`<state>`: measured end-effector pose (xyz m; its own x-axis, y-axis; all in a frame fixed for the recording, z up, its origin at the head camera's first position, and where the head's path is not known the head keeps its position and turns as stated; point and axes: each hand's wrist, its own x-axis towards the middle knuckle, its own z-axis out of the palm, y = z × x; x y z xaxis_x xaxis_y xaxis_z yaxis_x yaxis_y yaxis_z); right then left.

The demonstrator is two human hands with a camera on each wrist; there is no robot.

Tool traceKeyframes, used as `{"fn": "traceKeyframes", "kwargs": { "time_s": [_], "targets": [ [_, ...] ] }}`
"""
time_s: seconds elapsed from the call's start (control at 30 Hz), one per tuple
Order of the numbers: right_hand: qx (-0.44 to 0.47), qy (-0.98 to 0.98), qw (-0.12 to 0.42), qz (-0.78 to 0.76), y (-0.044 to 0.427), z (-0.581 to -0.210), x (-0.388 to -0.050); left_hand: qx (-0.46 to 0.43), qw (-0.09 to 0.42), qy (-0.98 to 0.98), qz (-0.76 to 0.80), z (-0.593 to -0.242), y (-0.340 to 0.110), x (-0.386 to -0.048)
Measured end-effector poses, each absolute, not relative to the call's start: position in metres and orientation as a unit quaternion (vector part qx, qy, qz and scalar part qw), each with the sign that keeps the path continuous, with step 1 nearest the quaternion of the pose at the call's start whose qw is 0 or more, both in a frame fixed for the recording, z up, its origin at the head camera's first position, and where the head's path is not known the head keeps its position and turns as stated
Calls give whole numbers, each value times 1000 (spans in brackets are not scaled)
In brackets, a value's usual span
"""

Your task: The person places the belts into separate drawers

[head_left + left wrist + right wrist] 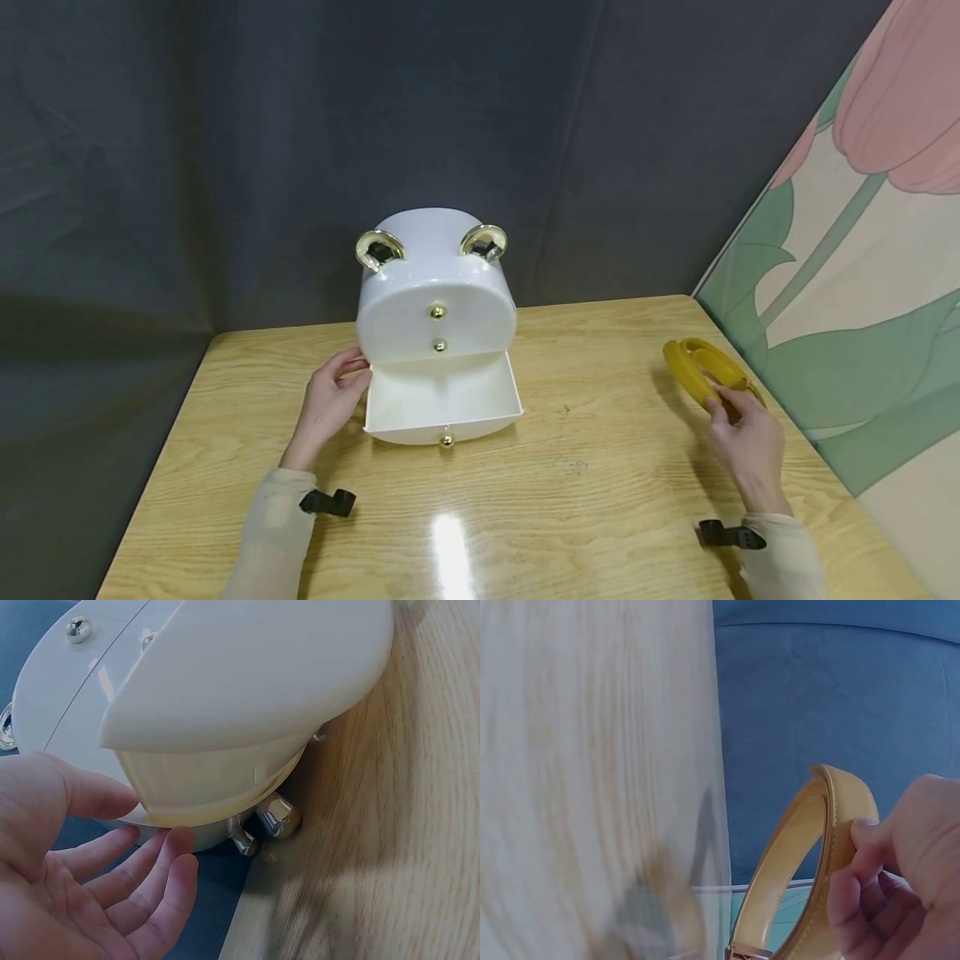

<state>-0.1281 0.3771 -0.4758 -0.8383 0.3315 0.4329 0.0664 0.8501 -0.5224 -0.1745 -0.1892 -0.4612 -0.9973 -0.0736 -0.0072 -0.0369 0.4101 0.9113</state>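
Observation:
A white rounded box [437, 242] with gold ear-like rings and gold knobs stands at the back of the table. Its lowest drawer [442, 396] is pulled out, and no contents show inside. My left hand [333, 400] is at the drawer's left side, thumb and fingertips by the box's edge; in the left wrist view the hand [97, 862] has its fingers loosely spread. Over the table's right side my right hand [750, 446] pinches a coiled yellow belt [686, 367]. The right wrist view shows the belt [847, 802] with stitched edges and a metal buckle [748, 952].
The wooden table [600, 500] has a light glare near its front. A dark curtain [600, 150] hangs behind it, and a wall with a tulip picture [862, 333] borders the right side.

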Motion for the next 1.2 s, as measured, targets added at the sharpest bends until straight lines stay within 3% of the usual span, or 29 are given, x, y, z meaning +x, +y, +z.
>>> {"fn": "traceKeyframes", "kwargs": {
  "time_s": [0.63, 1.2],
  "targets": [
    [-27, -907, 316, 276, 363, -466, -122, 24, 17, -843, -537, -462, -192, -172],
    [13, -901, 311, 302, 338, -454, -117, 32, 4, -845, -535, -463, -191, -171]
  ]
}}
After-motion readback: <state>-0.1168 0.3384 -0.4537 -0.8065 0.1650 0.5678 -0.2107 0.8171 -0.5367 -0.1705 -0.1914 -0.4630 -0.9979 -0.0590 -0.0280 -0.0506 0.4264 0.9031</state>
